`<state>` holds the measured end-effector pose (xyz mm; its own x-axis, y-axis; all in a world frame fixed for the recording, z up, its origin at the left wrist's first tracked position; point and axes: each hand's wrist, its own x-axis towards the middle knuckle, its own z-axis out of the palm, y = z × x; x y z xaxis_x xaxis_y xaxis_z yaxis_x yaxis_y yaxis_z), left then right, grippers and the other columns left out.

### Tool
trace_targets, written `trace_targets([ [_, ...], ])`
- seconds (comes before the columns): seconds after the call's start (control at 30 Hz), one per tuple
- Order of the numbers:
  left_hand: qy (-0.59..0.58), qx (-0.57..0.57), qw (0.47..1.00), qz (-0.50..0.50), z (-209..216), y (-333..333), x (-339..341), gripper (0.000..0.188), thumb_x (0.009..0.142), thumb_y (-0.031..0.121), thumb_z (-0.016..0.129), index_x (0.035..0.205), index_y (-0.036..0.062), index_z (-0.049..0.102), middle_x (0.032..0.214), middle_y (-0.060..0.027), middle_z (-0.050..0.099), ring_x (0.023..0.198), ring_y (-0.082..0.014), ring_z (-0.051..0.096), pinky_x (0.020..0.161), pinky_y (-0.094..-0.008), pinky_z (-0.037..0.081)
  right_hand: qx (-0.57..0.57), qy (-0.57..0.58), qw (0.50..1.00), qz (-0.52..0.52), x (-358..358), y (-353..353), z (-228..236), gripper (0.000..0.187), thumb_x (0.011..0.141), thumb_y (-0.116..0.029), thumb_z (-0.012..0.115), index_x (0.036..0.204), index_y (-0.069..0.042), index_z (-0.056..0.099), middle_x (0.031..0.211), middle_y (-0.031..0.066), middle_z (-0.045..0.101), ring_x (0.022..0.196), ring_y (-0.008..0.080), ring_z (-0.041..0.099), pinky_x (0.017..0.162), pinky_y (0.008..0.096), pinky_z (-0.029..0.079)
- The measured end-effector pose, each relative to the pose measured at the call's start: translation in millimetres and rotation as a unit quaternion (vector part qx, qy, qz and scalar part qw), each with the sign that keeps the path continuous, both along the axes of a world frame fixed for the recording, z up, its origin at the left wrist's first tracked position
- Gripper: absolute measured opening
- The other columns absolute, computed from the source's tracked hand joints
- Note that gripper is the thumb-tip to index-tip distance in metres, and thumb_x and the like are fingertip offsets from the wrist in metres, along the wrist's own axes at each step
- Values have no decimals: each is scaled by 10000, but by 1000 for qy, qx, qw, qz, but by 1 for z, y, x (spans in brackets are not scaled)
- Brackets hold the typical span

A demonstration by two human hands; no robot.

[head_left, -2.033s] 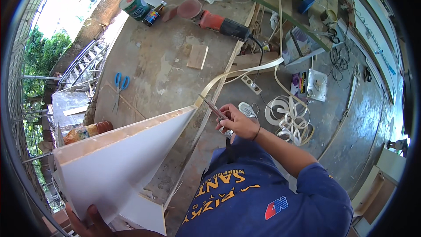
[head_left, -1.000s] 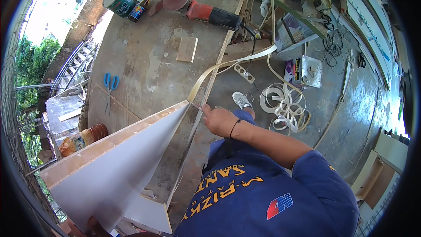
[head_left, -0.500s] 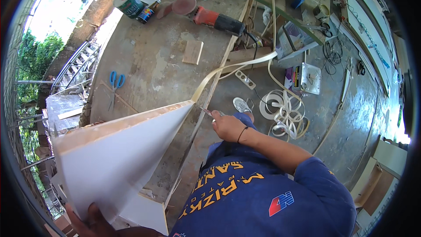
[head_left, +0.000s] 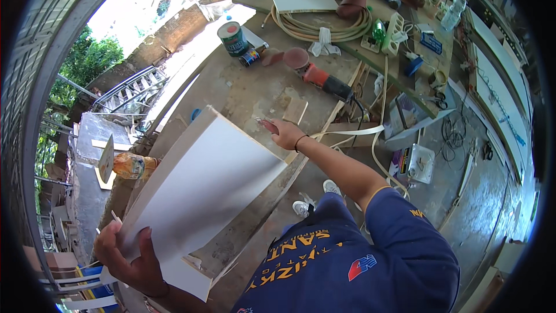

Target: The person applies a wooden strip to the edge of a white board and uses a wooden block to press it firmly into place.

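A white panel (head_left: 200, 188) with pale, bare-looking edges stands tilted on the work surface in front of me. My left hand (head_left: 134, 261) grips its near left corner, thumb on the white face and fingers around the edge. Beyond the panel's far edge, my right hand (head_left: 286, 134) is closed on a small reddish tool (head_left: 267, 125) with a metal tip; its exact kind is unclear. A long cream edging strip (head_left: 356, 131) runs behind my right wrist; its end there is hidden. Under my right hand's far side lies a small wooden block (head_left: 296, 110).
An angle grinder (head_left: 318, 76) with a sanding disc lies beyond my right hand, near a green can (head_left: 232, 39). Coiled hose (head_left: 347, 33) rests on the far table. A bottle of orange contents (head_left: 134, 166) stands left of the panel. Cables (head_left: 454, 130) lie on the floor at right.
The view has shifted. The panel has turned and now covers most of the blue-handled scissors. My right hand has moved forward over the panel's far edge with the tool; my left hand still holds the panel.
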<state>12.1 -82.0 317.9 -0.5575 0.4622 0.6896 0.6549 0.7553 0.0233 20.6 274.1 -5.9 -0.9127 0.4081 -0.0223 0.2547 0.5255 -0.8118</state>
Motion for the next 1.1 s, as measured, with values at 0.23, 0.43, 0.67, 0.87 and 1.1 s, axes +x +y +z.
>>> trace_targets([
  [0.23, 83, 1, 988, 129, -29, -88, -16, 491, 838, 420, 588, 1113, 16, 536, 1118, -143, 546, 1101, -317, 473, 1008, -486, 285, -122, 146, 980, 53, 22, -12, 35, 324, 900, -237, 480, 1106, -2, 566, 1031, 178, 613, 1003, 273, 563, 894, 328, 410],
  [0.43, 126, 468, 864, 138, -126, -147, -49, 688, 899, 580, 341, 1288, 13, 342, 1336, -135, 339, 1185, -292, 391, 994, -443, 333, -292, 148, 935, 137, 75, -33, 38, 490, 884, -404, 510, 1176, -11, 526, 1149, 154, 574, 1094, 232, 512, 952, 330, 365],
  [0.67, -292, 713, 637, 1, -205, -127, -58, 705, 880, 628, 309, 1332, 90, 352, 1343, -130, 389, 1199, -276, 415, 952, -435, 403, 17, 105, 980, 168, 59, -44, 27, 534, 796, -327, 659, 1200, -35, 468, 1115, 203, 549, 1052, 325, 517, 878, 397, 399],
  [0.87, -280, 506, 807, 121, -210, -142, -50, 648, 896, 556, 407, 1145, -34, 505, 932, -83, 551, 809, -155, 521, 685, -300, 448, -89, 22, 989, 115, 77, -43, 69, 486, 811, -292, 656, 1158, -8, 471, 952, 190, 603, 874, 286, 591, 771, 356, 451],
  [1.1, -394, 425, 779, 238, -245, -116, -6, 651, 857, 570, 489, 970, -64, 587, 720, -36, 514, 666, -119, 468, 615, -285, 416, -141, -45, 980, 130, 129, -26, 52, 449, 830, -292, 624, 1140, 4, 490, 1013, 180, 601, 923, 247, 588, 817, 339, 449],
])
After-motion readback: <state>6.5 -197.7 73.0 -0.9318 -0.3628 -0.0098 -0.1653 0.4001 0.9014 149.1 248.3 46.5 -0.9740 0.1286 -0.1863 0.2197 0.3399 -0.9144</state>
